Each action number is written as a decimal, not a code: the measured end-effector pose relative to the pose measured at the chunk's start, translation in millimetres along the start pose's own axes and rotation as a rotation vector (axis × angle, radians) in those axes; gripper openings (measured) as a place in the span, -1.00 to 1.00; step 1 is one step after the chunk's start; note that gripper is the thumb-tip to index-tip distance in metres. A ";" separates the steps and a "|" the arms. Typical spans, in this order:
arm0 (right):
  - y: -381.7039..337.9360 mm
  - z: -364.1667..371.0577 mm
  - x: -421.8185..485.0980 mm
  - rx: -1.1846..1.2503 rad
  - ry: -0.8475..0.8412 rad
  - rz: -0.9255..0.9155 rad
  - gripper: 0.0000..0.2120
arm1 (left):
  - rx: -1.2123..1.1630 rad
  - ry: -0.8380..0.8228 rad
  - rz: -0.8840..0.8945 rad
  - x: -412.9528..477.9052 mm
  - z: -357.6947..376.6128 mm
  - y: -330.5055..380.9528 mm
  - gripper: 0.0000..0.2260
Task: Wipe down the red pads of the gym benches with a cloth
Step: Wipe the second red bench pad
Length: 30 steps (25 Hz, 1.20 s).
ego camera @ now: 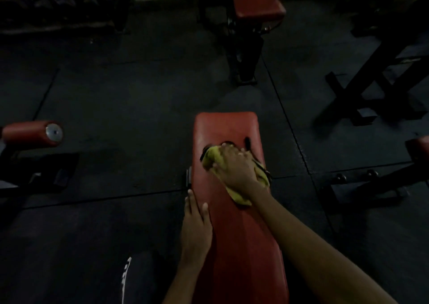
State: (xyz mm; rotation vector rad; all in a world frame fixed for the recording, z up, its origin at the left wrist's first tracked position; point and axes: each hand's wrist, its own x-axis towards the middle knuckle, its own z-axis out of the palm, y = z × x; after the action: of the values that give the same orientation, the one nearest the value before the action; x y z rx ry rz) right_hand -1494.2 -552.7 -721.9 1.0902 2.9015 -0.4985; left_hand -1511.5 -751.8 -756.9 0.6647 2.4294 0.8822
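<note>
A long red bench pad runs from the bottom centre away from me. My right hand lies on top of a bunched yellow cloth near the pad's far half and presses it down; whether the fingers curl round the cloth I cannot tell. The cloth sticks out to the left of the hand and behind it towards the wrist. My left hand rests on the pad's left edge, thumb on the top surface and fingers down the side, hidden below the edge.
Another red seat pad on a black frame stands at the back. A red roller pad juts in at the left. Black machine frames fill the right side. A dumbbell rack sits at the top left. Dark rubber floor surrounds the bench.
</note>
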 end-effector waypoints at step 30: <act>23.3 -76.3 -87.7 0.299 -0.109 0.367 -0.70 | 0.020 0.061 -0.124 -16.2 -103.3 40.9 -0.56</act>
State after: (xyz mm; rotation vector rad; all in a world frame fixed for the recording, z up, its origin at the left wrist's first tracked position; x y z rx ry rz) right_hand -1404.4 -570.0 -646.4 1.5324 2.5005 -0.9558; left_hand -1546.5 -780.5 -654.2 0.4946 2.5058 0.8405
